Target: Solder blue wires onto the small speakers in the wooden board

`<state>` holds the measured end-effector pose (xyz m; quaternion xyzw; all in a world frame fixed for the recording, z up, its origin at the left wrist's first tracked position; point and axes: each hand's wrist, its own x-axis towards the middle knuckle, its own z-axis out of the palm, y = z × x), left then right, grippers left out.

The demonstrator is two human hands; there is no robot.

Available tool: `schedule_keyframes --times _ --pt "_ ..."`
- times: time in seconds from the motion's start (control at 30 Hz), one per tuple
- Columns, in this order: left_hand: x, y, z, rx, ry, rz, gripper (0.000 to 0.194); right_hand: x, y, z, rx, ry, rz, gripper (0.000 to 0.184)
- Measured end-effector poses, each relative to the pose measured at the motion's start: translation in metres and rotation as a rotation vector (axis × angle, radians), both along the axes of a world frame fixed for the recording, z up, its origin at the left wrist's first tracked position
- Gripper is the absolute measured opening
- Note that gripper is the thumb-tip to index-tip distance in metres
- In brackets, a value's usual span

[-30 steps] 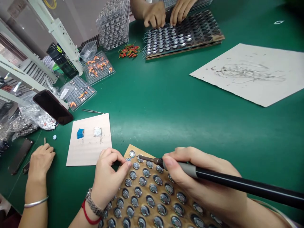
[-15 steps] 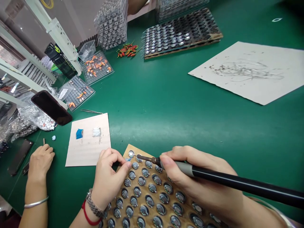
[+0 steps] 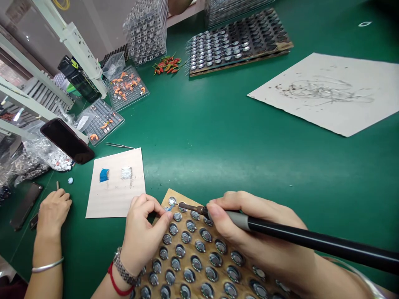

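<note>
My right hand (image 3: 258, 228) is closed around a soldering iron (image 3: 280, 235) with a grey grip and black handle. Its tip points left, by the component in the far corner of a brown board (image 3: 199, 232) that carries rows of round metal components (image 3: 196, 263). At that same corner, the thumb and forefinger of my left hand (image 3: 146, 228) pinch a short blue wire (image 3: 170, 207). The wire's end lies close to the iron tip; whether they touch I cannot tell. Both hands partly cover the board.
A white card (image 3: 116, 199) bears blue wires (image 3: 104, 175) and white wires (image 3: 126, 172); tweezers (image 3: 120, 145) lie behind it. At left rests a co-worker's hand (image 3: 54, 207). A phone (image 3: 67, 140), parts trays (image 3: 127, 88), a filled board (image 3: 237, 41) and a paper sheet (image 3: 330, 93) surround the work.
My right hand and the soldering iron have shifted slightly left. My left hand stays in place with the blue wire.
</note>
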<state>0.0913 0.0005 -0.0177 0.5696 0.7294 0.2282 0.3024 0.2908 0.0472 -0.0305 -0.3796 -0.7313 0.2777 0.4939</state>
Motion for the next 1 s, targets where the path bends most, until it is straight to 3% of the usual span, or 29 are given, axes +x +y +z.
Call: schedule_keyframes --times 1.0 --pt "0.0001 0.0006 0.0000 0.024 0.010 -0.008 0.017 -0.0002 -0.0022 -0.0001 0.014 -0.013 0.025 0.018"
